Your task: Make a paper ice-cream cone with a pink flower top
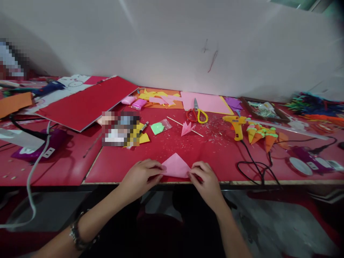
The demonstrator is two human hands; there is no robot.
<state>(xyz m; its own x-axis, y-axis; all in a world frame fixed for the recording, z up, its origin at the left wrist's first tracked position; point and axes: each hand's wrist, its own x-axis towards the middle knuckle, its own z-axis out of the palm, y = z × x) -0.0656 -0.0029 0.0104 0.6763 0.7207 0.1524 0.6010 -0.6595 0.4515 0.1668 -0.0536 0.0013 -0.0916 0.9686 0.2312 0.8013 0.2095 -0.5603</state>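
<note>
A pink sheet of paper (pixel 176 166), folded to a triangle with its point away from me, lies at the front edge of the red table. Its left corner is pinched between the thumb and fingers of my left hand (pixel 145 174). At the right corner, my right hand (pixel 204 178) grips the paper in the same way. Just beyond it rests a folded pink paper flower (pixel 187 128) by a thin wooden stick (pixel 173 120). Scissors (pixel 196 113) with one red and one yellow handle lie behind the flower.
A yellow glue gun (pixel 236 126) with a black cable stands right, beside orange paper cones (pixel 264 136). Left of centre are a bag of green clay (pixel 158 128) and yellow paper (pixel 143 138). A large red board (pixel 88 102) and purple power strips (pixel 313 159) flank the work area.
</note>
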